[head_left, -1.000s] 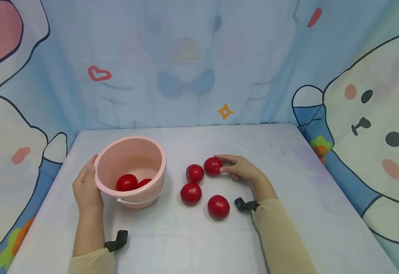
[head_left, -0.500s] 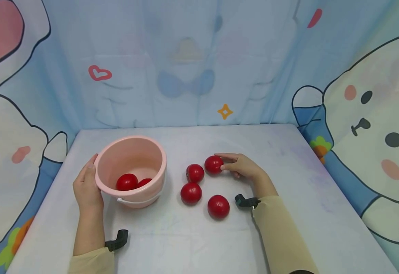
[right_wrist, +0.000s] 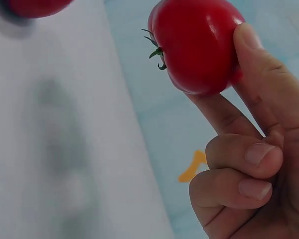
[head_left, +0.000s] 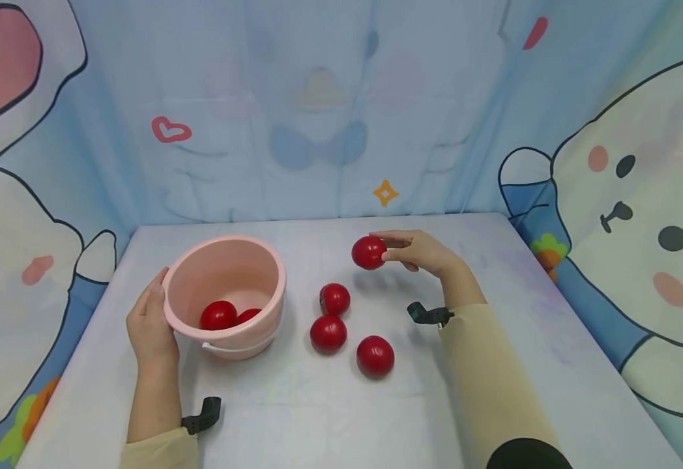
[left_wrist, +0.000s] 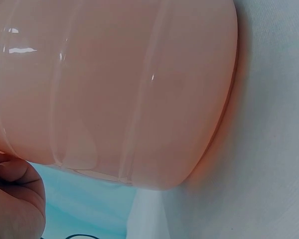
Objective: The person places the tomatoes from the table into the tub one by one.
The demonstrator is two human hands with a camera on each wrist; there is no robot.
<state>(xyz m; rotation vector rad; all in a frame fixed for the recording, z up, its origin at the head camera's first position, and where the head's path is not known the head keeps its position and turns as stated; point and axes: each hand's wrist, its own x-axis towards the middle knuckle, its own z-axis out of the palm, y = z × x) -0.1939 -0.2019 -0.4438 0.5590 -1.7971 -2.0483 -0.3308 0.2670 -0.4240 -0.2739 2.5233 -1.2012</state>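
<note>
My right hand pinches a red tomato between thumb and fingers, held up above the table with a shadow beneath. In the right wrist view the tomato shows its green stem, and the other fingers are curled toward the palm. My left hand grips the pink bucket at its left side near the rim; part of its fingers is hidden behind the wall. Inside the bucket lie two tomatoes, the right one partly hidden by the rim. The left wrist view shows the bucket's wall standing on the table.
Three more tomatoes rest on the white table: one at the back, one just in front of it, one nearer right. A white handle hangs down the bucket's front. A blue printed curtain rises behind the table.
My right hand has lifted the tomato off the table, upward and slightly away from the others. The left hand and the bucket have stayed in place.
</note>
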